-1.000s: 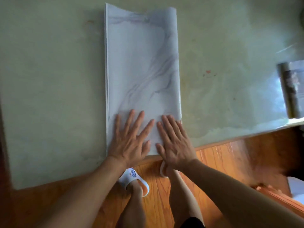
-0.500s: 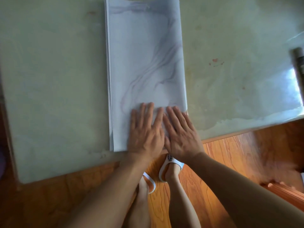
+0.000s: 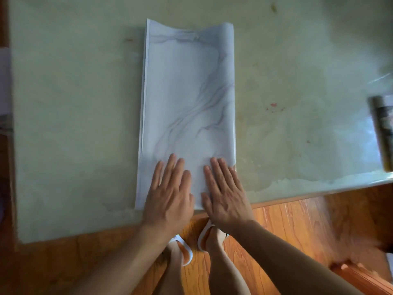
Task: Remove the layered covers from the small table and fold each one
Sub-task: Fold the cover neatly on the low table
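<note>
Half a second before, the left hand (image 3: pixel 170 192) and right hand (image 3: pixel 225 192) lay pressed side by side, fingers touching, toward the right part of the folded cover's (image 3: pixel 189 99) near end. They had since drawn apart, a strip of cover showing between them; the left hand sat nearer the cover's middle, the right hand's fingers close to the right folded edge. A second before, the left fingers were splayed wide; they now lay closer together. The dark roll (image 3: pixel 382 130) at the counter's (image 3: pixel 74 113) right edge showed more fully than half a second before.
</note>
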The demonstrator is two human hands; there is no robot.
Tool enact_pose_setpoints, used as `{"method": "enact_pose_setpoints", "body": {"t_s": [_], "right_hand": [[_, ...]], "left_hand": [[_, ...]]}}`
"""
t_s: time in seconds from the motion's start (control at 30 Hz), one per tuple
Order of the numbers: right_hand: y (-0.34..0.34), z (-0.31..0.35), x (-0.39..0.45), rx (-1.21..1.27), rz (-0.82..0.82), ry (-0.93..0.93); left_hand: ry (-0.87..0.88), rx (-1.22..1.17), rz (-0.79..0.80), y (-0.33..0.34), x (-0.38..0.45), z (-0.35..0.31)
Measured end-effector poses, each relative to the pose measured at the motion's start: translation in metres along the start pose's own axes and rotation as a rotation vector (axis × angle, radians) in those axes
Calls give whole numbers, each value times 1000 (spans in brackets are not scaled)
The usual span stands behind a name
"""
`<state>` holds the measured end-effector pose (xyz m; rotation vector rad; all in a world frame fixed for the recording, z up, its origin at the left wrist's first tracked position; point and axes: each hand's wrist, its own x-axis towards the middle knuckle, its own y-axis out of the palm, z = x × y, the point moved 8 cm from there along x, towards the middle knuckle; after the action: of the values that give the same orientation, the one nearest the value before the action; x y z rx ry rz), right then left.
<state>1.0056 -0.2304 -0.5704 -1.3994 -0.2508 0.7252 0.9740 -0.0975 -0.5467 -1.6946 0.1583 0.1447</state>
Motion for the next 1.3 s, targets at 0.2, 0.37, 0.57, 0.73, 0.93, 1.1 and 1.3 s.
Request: {"method": "enact_pose_setpoints", "body": {"t_s": [0.2, 0.37, 0.57, 0.73, 0.93, 1.1, 1.3], "right_hand": [[-16, -24, 33, 110, -66, -37], [-51, -90, 186, 140, -97, 112], [-81, -132, 294, 51, -88, 124], [-82, -123, 282, 51, -68, 86], [-42, -84, 122, 61, -18, -133], [-35, -87, 96, -75, 55, -142], [-35, -88, 95, -136, 14, -149]], "left_hand": [[42, -40, -22, 26, 14, -11], [49, -39, -40, 27, 11, -11], [45, -32, -55, 28, 12, -10], [30, -41, -58, 26, 14, -12], [23, -69, 1, 15, 14, -12], [264, -9, 21, -26, 61, 35], [542, 430, 235, -34, 78, 132]]}}
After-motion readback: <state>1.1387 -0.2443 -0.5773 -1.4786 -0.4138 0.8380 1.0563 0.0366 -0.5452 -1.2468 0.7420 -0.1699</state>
